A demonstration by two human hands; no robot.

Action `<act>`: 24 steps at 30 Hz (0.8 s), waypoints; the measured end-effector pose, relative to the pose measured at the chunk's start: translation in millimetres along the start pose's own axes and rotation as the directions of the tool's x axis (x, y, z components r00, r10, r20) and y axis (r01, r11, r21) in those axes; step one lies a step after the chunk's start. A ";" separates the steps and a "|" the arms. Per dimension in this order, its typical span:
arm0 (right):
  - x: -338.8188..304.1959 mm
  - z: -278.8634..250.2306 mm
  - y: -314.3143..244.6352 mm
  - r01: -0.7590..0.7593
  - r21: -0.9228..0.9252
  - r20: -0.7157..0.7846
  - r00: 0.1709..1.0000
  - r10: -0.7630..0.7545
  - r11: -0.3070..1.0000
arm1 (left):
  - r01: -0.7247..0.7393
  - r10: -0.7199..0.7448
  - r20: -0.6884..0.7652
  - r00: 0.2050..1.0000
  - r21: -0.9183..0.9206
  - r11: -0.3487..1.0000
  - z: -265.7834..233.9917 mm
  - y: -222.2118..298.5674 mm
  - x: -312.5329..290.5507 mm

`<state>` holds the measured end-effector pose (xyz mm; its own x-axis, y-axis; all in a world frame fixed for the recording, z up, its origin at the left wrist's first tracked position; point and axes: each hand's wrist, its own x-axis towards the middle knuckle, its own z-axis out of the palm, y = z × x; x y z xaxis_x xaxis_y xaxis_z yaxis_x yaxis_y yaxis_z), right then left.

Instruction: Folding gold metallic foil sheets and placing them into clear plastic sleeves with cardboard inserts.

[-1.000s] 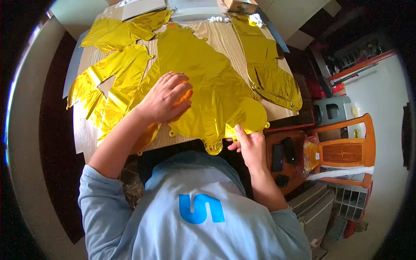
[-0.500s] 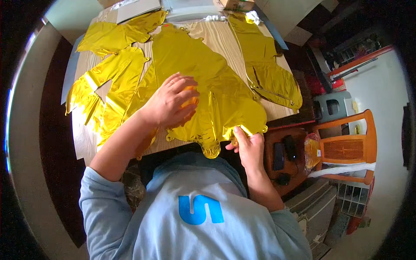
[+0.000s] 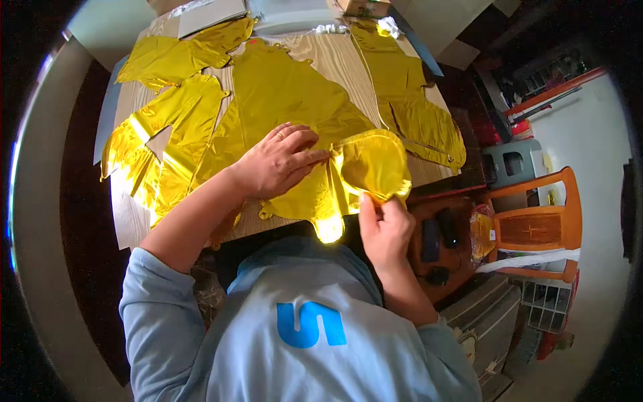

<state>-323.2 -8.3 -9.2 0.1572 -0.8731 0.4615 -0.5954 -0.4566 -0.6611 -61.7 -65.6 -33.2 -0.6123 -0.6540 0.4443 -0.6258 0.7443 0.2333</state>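
Note:
A large flat gold foil balloon (image 3: pixel 288 94) lies across the middle of the wooden table. Its near right lobe is folded up and over, with a crease running beside my left hand. My left hand (image 3: pixel 284 161) rests on the foil, fingers stretched out and their tips at the edge of the fold. Thumb against fingers, my right hand (image 3: pixel 385 231) pinches the lobe's near right edge by the table's front. A rounded foil tab hangs past the table edge between the hands.
More flat gold foil balloons (image 3: pixel 187 53) lie at the left, and another (image 3: pixel 422 120) at the right with a white cord along it. Crumpled white tissue (image 3: pixel 388 27) and a cardboard box (image 3: pixel 362 7) sit at the back. A wooden chair (image 3: pixel 536 228) stands right.
The balloon's near right lobe has been lifted and folded over by my right hand. My left hand has come down onto the foil and shifted slightly right.

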 end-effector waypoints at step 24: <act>53.8 26.1 37.6 0.590 -0.033 0.476 0.719 -0.506 0.807 | 0.041 -0.031 0.102 0.994 -0.094 0.995 8.1 -22.4 -12.0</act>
<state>-316.6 -76.9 -24.6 0.7893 -0.4780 0.3853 -0.4136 -0.8778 -0.2417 -44.2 -75.5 -50.7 -0.6387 -0.6871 0.3464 -0.6018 0.7266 0.3316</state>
